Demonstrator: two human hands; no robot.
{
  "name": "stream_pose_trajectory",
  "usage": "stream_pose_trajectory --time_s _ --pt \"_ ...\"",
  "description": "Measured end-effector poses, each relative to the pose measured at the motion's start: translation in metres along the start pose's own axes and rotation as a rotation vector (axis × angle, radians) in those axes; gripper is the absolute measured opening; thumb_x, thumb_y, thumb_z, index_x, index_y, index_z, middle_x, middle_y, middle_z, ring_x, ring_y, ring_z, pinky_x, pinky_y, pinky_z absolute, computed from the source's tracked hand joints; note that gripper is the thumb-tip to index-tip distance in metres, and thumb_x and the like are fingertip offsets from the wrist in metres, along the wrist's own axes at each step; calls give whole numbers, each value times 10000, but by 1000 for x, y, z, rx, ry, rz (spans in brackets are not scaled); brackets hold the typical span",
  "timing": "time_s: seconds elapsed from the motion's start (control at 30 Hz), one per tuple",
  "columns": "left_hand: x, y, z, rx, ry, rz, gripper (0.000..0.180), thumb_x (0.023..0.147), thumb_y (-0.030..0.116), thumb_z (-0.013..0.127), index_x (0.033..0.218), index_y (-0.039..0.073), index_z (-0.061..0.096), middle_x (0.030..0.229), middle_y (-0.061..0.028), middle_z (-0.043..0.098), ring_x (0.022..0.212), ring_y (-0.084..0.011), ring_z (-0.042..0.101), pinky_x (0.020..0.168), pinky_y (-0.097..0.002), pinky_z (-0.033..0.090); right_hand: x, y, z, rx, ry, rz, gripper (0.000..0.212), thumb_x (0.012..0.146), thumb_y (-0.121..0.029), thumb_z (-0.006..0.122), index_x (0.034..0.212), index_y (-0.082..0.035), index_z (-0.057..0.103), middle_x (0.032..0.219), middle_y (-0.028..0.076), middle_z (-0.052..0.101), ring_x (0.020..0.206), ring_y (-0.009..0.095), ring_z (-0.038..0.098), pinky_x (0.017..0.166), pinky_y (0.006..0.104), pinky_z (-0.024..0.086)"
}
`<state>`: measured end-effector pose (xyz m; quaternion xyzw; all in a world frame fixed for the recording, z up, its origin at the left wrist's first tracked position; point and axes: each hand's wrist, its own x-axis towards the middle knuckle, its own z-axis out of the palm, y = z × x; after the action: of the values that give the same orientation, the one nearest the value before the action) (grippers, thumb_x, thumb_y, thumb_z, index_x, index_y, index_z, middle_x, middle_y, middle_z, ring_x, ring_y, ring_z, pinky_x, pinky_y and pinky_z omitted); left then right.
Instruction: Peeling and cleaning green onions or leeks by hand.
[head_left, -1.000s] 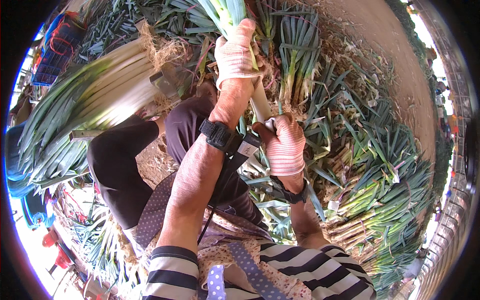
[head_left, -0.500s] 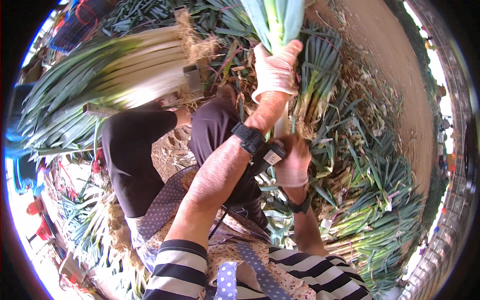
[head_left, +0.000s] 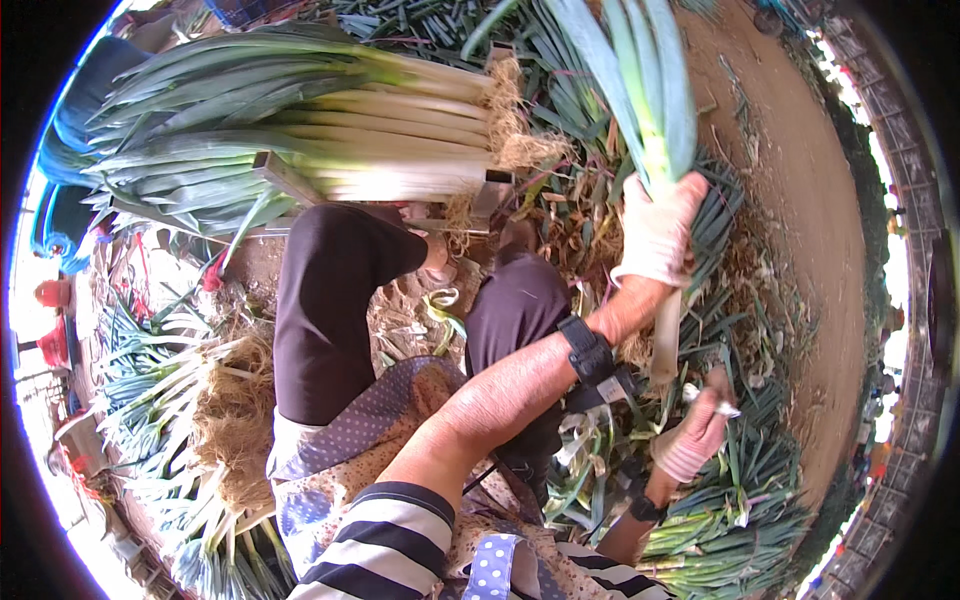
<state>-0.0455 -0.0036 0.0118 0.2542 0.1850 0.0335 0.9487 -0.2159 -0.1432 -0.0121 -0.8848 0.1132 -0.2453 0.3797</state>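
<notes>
Right of centre, the left grip (head_left: 658,228) is clamped round a leek (head_left: 655,150), pale shank (head_left: 666,345) near, leaves (head_left: 672,80) far. Nearer, the right grip (head_left: 692,438) is closed on a small pale piece (head_left: 724,409), nature unclear. Step judged: stripping; next move likely calls for discarding that piece. A leek stack (head_left: 400,130) lies far left.

Flr is bare brown dirt (head_left: 825,290), a strip curving approx 1–4 o'c; another patch of pale soil (head_left: 395,310) near ctr, twd 9. Dk green band (head_left: 873,230) edges the strip at 3, too blurry to ID. Past that, grey gridded strip (head_left: 890,485) bends round the rim, 2–5 o'c, w/ blown-out white gaps betw. Metal stand (head_left: 285,178) at 10. Blue crate (head_left: 240,10) cut off at 11; big blue thing (head_left: 90,110), unclear, farther out at 10. Red obj (head_left: 52,345) nr 9. Light strong, v. bright glare 8–9.
</notes>
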Motion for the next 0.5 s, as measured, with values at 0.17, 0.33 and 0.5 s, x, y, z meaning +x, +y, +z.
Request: stream_pose_trajectory --time_s 0.17,0.33,0.5 --pt "-4 5 -2 36 -77 113 466 785 238 736 1098 95 423 761 5 509 449 -63 392 361 -228 328 44 25 35 -313 -163 -74 464 874 -233 601 1278 -34 488 1264 200 523 1075 334 554 947 389 424" --pt "4 18 0 106 -79 155 533 772 222 740 1160 64 411 796 -5 523 482 -61 417 375 -223 346 33 101 41 -92 -45 153 422 891 -209 600 1259 -19 519 1241 174 521 1028 255 567 862 370 480" --pt "4 33 -5 55 -2 201 612 768 145 724 1256 39 371 969 -63 554 702 -112 469 610 -237 390 17 -41 75 120 -326 -225 517 896 -247 597 1316 7 435 1213 175 534 1056 287 540 930 378 404"
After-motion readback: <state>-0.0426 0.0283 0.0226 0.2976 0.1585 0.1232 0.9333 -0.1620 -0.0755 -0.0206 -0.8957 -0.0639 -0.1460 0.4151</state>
